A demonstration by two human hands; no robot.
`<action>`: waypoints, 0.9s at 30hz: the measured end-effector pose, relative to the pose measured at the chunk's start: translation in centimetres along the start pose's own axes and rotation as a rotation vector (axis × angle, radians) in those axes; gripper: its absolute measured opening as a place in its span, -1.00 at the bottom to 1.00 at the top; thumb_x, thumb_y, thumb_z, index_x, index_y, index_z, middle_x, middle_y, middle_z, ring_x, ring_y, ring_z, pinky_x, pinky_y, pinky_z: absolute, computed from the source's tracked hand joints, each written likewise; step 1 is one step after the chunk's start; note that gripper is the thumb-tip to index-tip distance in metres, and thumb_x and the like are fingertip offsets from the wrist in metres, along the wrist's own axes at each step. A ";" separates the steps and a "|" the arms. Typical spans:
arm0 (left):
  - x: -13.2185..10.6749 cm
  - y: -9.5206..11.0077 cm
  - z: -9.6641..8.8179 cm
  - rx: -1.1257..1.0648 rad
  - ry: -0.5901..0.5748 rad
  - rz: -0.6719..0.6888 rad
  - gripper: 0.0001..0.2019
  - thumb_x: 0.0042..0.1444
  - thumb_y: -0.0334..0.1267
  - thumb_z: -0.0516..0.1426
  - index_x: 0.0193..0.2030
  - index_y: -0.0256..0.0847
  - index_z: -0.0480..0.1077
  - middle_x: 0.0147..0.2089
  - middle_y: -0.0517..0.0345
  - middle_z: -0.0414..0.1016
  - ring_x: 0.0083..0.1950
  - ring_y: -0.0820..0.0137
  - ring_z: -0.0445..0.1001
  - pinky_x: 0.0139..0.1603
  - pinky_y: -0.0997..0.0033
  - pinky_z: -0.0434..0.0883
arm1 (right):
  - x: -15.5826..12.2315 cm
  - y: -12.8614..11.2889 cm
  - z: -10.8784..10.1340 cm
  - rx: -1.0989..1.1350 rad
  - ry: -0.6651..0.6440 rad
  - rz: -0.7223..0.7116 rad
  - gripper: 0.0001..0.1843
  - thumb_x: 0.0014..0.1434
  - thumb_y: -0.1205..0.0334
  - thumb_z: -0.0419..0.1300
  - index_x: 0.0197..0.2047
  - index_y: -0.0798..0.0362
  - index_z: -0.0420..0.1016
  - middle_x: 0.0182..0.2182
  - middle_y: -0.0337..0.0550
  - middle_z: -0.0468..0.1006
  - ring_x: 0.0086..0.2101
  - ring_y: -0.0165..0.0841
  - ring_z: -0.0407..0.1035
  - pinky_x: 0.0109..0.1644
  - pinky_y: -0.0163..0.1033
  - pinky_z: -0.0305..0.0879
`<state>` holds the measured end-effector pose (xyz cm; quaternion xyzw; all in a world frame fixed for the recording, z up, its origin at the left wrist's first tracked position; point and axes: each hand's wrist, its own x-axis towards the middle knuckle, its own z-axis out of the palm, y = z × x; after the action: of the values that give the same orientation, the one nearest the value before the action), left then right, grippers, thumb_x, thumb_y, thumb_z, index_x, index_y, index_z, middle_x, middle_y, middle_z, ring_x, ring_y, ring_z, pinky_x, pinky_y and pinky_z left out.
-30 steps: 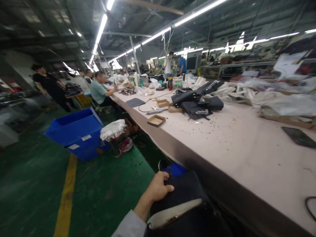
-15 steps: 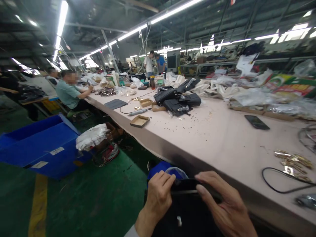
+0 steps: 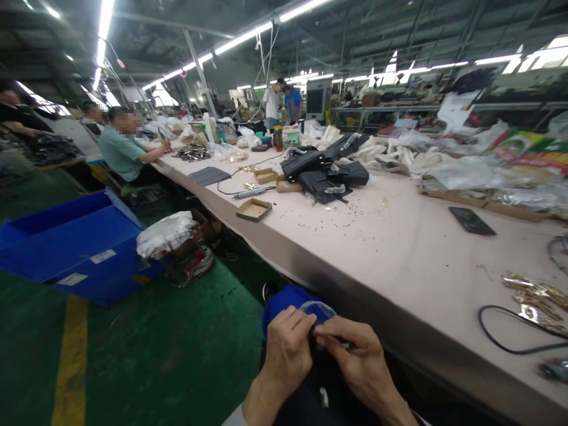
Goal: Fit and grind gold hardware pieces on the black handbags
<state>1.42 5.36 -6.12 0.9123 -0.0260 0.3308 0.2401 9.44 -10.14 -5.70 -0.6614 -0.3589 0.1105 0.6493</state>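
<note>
black bag [image 3: 316,374] between left hand [image 3: 288,343] and right hand [image 3: 361,355], touching both.

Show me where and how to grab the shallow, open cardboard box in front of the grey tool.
Probably best to pinch the low wall of the cardboard box facing the table's near edge, thumb inside, fingers outside. Come from that edge: the box sits close to it, open side up, while the grey tool lies just behind.
</note>
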 end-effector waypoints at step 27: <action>0.0 -1.4 0.8 -0.026 -0.100 0.099 -0.73 0.31 -0.53 0.05 0.00 -0.22 0.51 -0.26 0.04 0.59 -0.26 0.25 0.41 -0.30 0.21 0.26 | -1.5 0.4 -5.0 -0.716 0.046 -0.179 -0.47 0.36 0.19 0.24 0.36 -0.03 0.36 0.11 0.04 0.56 0.07 -0.12 0.50 0.14 -0.04 0.52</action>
<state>2.22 6.22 -7.26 0.9221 -0.0873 0.2958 0.2336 11.58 -14.90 -5.92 -0.8150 -0.4165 -0.0944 0.3916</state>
